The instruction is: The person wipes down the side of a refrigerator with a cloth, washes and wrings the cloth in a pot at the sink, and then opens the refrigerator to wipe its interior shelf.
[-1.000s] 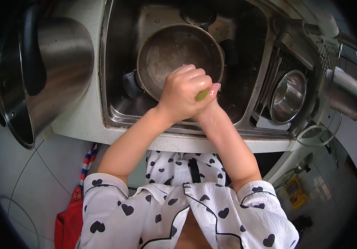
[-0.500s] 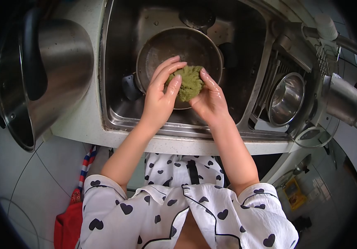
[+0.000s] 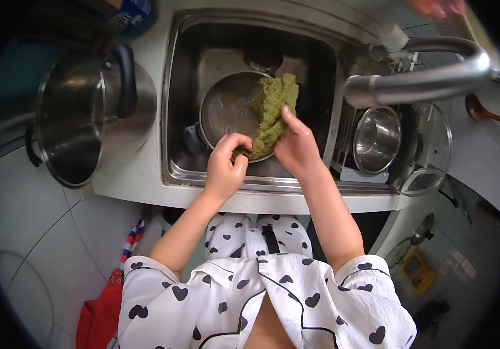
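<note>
A damp-looking green dishcloth [image 3: 275, 107], crumpled and partly opened out, stretches between my two hands above the sink. My left hand [image 3: 225, 167] is closed, its thumb and fingers pinching the lower left end of the cloth. Higher up, my right hand [image 3: 298, 144] grips the cloth's right side, thumb lying on top; its other fingers are mostly hidden behind. Below the cloth, a metal pot [image 3: 223, 110] with dark handles sits in the steel sink [image 3: 186, 64]. The cloth covers the pot's right part.
Left of the sink, a large steel pot [image 3: 127, 116] stands on the counter [image 3: 127, 180]. The faucet [image 3: 418, 87] arches at upper right. A steel bowl [image 3: 378, 139] rests beside the sink, near a glass lid [image 3: 439, 136]. Farther right lies a wooden spoon [image 3: 487, 110].
The dishcloth has gone from a bunched ball to a longer, opened shape. My left hand has moved down and my right hand has turned. The view has shifted, bringing the faucet into sight.
</note>
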`<state>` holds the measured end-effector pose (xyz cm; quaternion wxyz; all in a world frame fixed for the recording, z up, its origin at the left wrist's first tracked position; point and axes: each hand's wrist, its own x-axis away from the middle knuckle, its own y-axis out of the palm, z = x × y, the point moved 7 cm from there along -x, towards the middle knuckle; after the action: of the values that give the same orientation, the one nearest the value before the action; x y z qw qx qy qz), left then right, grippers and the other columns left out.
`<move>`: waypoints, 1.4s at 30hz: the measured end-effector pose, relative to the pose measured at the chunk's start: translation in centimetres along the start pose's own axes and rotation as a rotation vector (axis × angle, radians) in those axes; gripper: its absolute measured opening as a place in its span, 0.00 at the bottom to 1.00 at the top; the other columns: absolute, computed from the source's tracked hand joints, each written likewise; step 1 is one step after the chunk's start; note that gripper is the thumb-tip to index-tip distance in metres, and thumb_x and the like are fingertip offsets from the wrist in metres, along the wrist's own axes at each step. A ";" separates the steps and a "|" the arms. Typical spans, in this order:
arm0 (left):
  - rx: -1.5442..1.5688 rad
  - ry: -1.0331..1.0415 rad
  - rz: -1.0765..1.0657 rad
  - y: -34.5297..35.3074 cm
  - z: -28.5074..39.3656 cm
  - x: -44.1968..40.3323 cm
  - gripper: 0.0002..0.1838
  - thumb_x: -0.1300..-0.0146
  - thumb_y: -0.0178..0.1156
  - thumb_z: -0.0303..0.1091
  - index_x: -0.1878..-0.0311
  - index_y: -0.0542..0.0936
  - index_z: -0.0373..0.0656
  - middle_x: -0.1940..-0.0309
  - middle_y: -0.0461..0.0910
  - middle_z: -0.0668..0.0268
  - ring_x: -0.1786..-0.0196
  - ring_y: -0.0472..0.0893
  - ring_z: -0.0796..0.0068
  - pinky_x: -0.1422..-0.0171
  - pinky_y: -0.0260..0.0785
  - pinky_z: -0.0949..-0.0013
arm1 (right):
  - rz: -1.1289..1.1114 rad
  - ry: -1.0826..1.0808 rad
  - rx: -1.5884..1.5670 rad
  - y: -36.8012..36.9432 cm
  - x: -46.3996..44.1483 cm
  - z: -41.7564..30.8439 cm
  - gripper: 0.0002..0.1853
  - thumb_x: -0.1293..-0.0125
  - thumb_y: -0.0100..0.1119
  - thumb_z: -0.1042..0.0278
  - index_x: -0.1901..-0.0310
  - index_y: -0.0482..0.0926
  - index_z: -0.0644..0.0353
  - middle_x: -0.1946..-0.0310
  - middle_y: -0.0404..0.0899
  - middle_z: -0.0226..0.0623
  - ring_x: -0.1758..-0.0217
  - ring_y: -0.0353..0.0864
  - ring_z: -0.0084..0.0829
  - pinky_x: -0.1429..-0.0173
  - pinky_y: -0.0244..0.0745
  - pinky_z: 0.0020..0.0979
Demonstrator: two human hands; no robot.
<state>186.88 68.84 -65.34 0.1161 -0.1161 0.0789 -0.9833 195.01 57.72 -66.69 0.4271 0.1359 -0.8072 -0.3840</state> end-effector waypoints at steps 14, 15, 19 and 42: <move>-0.017 0.104 0.058 -0.9 4.7 -4.3 0.30 0.49 0.65 0.30 0.39 0.72 0.46 0.40 0.68 0.58 0.34 0.64 0.62 0.30 0.57 0.63 | -0.089 -0.336 0.788 8.4 7.8 -5.2 0.23 0.38 0.45 0.71 0.40 0.69 0.63 0.44 0.73 0.36 0.40 0.70 0.30 0.36 0.60 0.26; -0.030 0.099 0.046 -1.0 4.9 -4.2 0.29 0.49 0.64 0.29 0.41 0.73 0.45 0.40 0.68 0.59 0.34 0.64 0.62 0.30 0.57 0.64 | -0.080 -0.255 0.671 8.6 8.3 -5.1 0.23 0.37 0.47 0.73 0.39 0.68 0.63 0.45 0.73 0.36 0.40 0.70 0.29 0.36 0.62 0.29; 0.203 0.053 -0.021 -1.9 6.5 -3.8 0.14 0.43 0.61 0.28 0.52 0.75 0.39 0.53 0.76 0.64 0.47 0.73 0.73 0.39 0.64 0.69 | -0.070 -0.154 0.404 7.7 8.8 -5.8 0.19 0.37 0.49 0.75 0.43 0.70 0.61 0.47 0.75 0.36 0.44 0.74 0.28 0.41 0.67 0.32; 1.031 -0.654 -0.256 -0.3 4.7 -1.0 0.26 0.32 0.54 0.51 0.38 0.66 0.46 0.45 0.74 0.62 0.41 0.73 0.67 0.35 0.65 0.61 | 0.004 -0.138 0.422 8.5 10.4 -5.4 0.15 0.31 0.51 0.64 0.47 0.72 0.63 0.54 0.79 0.36 0.53 0.81 0.29 0.49 0.77 0.32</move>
<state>188.92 68.74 -60.93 0.0568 -0.3486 -0.4601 -0.8146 194.01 54.99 -52.55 0.3336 0.1938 -0.8974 -0.2141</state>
